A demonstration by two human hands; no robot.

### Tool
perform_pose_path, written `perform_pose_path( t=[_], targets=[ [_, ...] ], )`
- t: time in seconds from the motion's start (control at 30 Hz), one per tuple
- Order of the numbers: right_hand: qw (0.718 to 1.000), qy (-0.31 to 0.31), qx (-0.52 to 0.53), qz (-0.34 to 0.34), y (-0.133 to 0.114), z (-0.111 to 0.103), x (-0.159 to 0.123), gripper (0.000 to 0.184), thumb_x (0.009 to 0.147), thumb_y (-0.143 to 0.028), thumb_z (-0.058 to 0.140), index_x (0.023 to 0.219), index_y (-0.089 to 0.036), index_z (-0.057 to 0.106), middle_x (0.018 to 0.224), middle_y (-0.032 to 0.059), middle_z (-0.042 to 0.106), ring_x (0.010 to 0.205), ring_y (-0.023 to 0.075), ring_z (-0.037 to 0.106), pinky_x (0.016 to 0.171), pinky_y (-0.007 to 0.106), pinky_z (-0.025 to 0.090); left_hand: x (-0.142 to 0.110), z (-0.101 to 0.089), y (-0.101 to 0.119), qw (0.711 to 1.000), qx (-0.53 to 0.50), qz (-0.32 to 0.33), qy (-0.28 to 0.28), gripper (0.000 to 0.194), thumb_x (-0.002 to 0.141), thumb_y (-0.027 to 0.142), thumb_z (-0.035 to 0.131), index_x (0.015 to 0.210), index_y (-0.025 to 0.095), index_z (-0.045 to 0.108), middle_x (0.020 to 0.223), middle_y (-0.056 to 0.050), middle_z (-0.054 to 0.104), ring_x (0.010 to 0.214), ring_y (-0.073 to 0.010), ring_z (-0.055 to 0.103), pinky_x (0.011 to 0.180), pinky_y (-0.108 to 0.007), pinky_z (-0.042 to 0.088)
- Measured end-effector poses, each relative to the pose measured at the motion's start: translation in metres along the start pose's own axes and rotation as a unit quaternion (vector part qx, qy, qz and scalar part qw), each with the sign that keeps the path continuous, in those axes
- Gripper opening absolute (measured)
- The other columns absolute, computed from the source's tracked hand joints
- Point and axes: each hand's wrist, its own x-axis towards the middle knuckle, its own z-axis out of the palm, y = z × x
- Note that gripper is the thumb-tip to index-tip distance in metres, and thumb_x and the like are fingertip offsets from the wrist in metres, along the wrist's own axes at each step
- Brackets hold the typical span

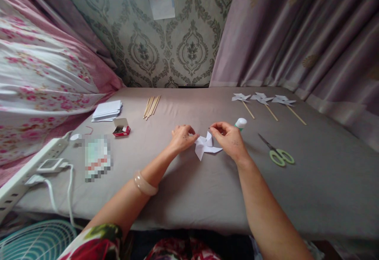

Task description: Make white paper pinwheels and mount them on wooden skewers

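Left of the green-handled scissors (277, 156), a white paper pinwheel (202, 146) was held at its edge by the left hand (182, 137), fingers curled, tips partly hidden. A dark speck (209, 128), too small to identify, was pinched in the right hand's (227, 137) nearly closed fingertips.

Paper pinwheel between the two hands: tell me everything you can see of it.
The paper pinwheel is white and looks like thin, folded paper. Pointed blades spread from its middle: one points up, one toward the wearer, one to the right. No stick shows on it. It is at the table's middle; whether it rests on the cloth is unclear. The left hand's fingertips hold its left edge. The right hand is by its upper right; contact there is unclear.
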Motion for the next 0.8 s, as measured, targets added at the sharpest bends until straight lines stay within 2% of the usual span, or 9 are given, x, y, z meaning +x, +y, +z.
perform_pose_path(
  t=[0.1, 0.17, 0.33, 0.53, 0.67, 0.73, 0.8],
  targets=[
    [1.000, -0.003, 0.001, -0.001, -0.001, 0.000, 0.000, 0.019, 0.074, -0.034, 0.061, 0.077, -0.016, 0.065, 0.070, 0.0040, 0.067, 0.062, 0.0145, 0.059, 0.058, 0.026, 0.045, 0.021, -0.005, 0.008, 0.991, -0.017, 0.042, -0.125, 0.026, 0.075, 0.036, 0.061, 0.094, 0.020, 0.070, 0.099, -0.007, 0.070, 0.094, -0.0247, 0.059, 0.090, -0.041, 0.036],
    [1.000, -0.005, 0.000, 0.000, -0.002, 0.000, -0.001, 0.018, 0.074, -0.034, 0.061, 0.077, -0.016, 0.065, 0.070, 0.0037, 0.067, 0.061, 0.0142, 0.058, 0.058, 0.026, 0.045, 0.030, -0.006, 0.013, 0.983, -0.010, 0.052, -0.175, 0.022, 0.073, 0.033, 0.062, 0.087, 0.020, 0.071, 0.092, -0.006, 0.071, 0.089, -0.0236, 0.060, 0.088, -0.039, 0.036],
    [1.000, -0.001, 0.002, -0.006, -0.003, -0.001, 0.000, 0.018, 0.075, -0.033, 0.060, 0.078, -0.016, 0.065, 0.072, 0.0040, 0.068, 0.061, 0.0140, 0.059, 0.059, 0.026, 0.045, 0.042, -0.002, 0.017, 0.976, -0.036, 0.046, -0.207, 0.014, 0.062, 0.031, 0.069, 0.071, 0.019, 0.072, 0.070, -0.002, 0.068, 0.069, -0.0183, 0.058, 0.071, -0.029, 0.038],
    [1.000, 0.000, 0.003, -0.004, -0.005, -0.002, -0.001, 0.017, 0.075, -0.033, 0.059, 0.078, -0.017, 0.065, 0.072, 0.0040, 0.068, 0.061, 0.0136, 0.058, 0.057, 0.026, 0.045, 0.046, -0.001, 0.009, 0.953, -0.138, 0.030, -0.268, 0.010, 0.059, 0.026, 0.067, 0.060, 0.016, 0.067, 0.049, 0.003, 0.052, 0.049, -0.0111, 0.042, 0.052, -0.025, 0.028],
    [1.000, -0.006, 0.016, -0.004, -0.008, -0.003, -0.002, 0.018, 0.074, -0.034, 0.060, 0.077, -0.017, 0.065, 0.071, 0.0037, 0.067, 0.060, 0.0133, 0.057, 0.056, 0.025, 0.044, 0.040, -0.011, 0.003, 0.942, -0.218, 0.006, -0.254, 0.014, 0.056, 0.029, 0.070, 0.059, 0.016, 0.066, 0.050, 0.003, 0.051, 0.048, -0.0100, 0.039, 0.049, -0.025, 0.023],
    [1.000, -0.009, 0.029, 0.003, -0.010, -0.003, -0.002, 0.019, 0.074, -0.035, 0.061, 0.077, -0.017, 0.065, 0.071, 0.0036, 0.067, 0.060, 0.0132, 0.057, 0.056, 0.025, 0.044, 0.035, -0.017, -0.001, 0.938, -0.274, -0.017, -0.212, 0.017, 0.056, 0.031, 0.072, 0.061, 0.016, 0.066, 0.051, 0.003, 0.052, 0.048, -0.0094, 0.039, 0.048, -0.024, 0.023],
    [0.999, -0.011, 0.045, 0.013, -0.011, -0.003, -0.003, 0.021, 0.073, -0.037, 0.063, 0.078, -0.017, 0.064, 0.072, 0.0036, 0.067, 0.060, 0.0129, 0.056, 0.056, 0.025, 0.044, 0.028, -0.021, -0.004, 0.921, -0.351, -0.046, -0.163, 0.018, 0.057, 0.031, 0.072, 0.062, 0.016, 0.064, 0.052, 0.003, 0.052, 0.047, -0.0083, 0.039, 0.047, -0.023, 0.023]
  ],
)
